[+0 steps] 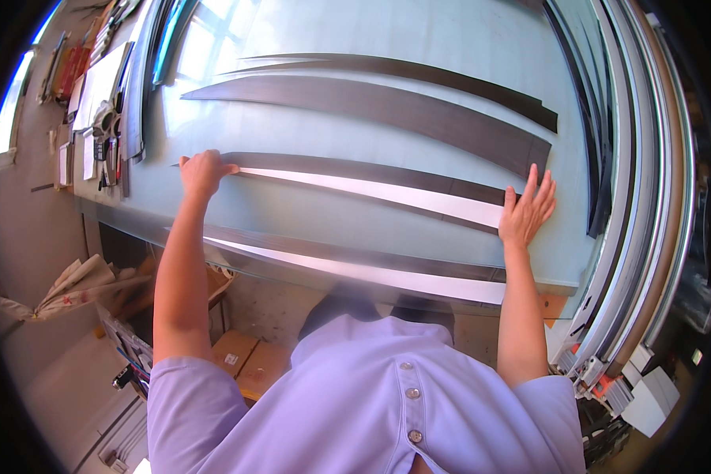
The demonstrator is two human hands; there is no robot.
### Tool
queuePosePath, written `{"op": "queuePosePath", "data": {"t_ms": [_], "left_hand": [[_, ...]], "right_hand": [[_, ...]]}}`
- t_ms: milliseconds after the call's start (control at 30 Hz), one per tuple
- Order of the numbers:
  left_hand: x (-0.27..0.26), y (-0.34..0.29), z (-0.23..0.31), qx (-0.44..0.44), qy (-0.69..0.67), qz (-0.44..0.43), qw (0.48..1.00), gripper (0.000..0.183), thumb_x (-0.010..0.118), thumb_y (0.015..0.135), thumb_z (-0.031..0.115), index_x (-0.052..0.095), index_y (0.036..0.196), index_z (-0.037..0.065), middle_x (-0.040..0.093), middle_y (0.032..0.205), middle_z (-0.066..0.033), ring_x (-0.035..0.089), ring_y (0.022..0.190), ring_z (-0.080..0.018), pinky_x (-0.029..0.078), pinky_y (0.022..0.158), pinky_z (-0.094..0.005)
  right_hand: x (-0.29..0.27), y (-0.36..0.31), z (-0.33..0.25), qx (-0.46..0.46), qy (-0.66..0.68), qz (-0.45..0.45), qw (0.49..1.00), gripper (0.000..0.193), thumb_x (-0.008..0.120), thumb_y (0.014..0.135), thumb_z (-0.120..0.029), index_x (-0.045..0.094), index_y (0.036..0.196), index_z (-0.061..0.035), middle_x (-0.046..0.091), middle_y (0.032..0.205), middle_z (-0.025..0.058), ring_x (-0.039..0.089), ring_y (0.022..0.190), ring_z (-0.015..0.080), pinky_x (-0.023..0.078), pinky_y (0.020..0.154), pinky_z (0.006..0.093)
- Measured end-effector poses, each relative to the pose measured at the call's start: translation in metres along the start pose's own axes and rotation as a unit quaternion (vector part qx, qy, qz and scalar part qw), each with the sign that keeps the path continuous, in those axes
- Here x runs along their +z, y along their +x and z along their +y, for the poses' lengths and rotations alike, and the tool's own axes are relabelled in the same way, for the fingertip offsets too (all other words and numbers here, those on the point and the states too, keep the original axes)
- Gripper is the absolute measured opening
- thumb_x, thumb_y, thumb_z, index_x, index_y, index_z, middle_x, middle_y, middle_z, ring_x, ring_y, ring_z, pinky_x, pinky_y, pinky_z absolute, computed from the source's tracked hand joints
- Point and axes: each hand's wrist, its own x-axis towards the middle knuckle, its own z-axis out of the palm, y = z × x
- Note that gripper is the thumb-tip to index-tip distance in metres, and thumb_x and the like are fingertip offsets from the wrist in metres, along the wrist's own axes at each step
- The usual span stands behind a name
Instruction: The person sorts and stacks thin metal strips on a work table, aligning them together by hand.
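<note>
A long, tapered dark strip (355, 168) lies across the glass-topped table (355, 225), with a narrow white strip (419, 195) along it that widens to the right. Over the dark strip's left end, my left hand (203, 174) is closed, its thumb pressed by the white strip's pointed tip. My right hand (528, 209) rests at the wide right end of both strips, fingers stretched out and apart. Farther back lie a broad dark strip (387, 112) and a thinner, forked dark strip (419, 73), both apart from my hands.
A similar dark-and-white band (371, 270) shows along the table's front edge, perhaps a reflection. Long rails (632, 182) run down the right side. Tools and papers (103, 118) crowd the left edge. Cardboard (245, 359) sits below the table.
</note>
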Motion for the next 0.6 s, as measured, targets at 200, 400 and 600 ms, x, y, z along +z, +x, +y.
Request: {"op": "queuePosePath", "data": {"t_ms": [200, 400, 600], "left_hand": [[0.019, 0.02, -0.06, -0.052, -0.106, 0.025, 0.993, 0.042, 0.086, 0.074, 0.04, 0.065, 0.083, 0.005, 0.07, 0.083, -0.0144, 0.065, 0.083, -0.035, 0.048, 0.072, -0.0445], [0.035, 0.029, -0.074, -0.056, -0.251, -0.007, 0.966, 0.039, 0.087, 0.075, 0.029, 0.061, 0.083, 0.001, 0.067, 0.079, -0.0159, 0.064, 0.076, -0.031, 0.051, 0.069, -0.0417], [0.058, 0.034, -0.097, -0.057, -0.422, -0.001, 0.905, 0.026, 0.08, 0.083, 0.021, 0.065, 0.087, 0.001, 0.067, 0.074, -0.0138, 0.064, 0.063, -0.0242, 0.052, 0.063, -0.0392]], "right_hand": [[-0.002, 0.0, -0.004, 0.004, -0.004, 0.006, 1.0, 0.066, 0.045, 0.102, -0.052, 0.031, 0.159, -0.0235, 0.024, 0.165, 0.0127, 0.021, 0.152, 0.0381, 0.015, 0.119, 0.06], [-0.001, 0.0, -0.004, 0.007, 0.025, 0.022, 0.999, 0.067, 0.045, 0.102, -0.054, 0.035, 0.157, -0.0178, 0.028, 0.163, 0.0136, 0.023, 0.151, 0.0372, 0.015, 0.119, 0.059], [0.004, 0.006, 0.026, 0.024, 0.269, 0.026, 0.962, 0.055, 0.041, 0.107, -0.042, 0.044, 0.151, -0.009, 0.038, 0.156, 0.019, 0.034, 0.145, 0.0382, 0.024, 0.119, 0.0487]]}}
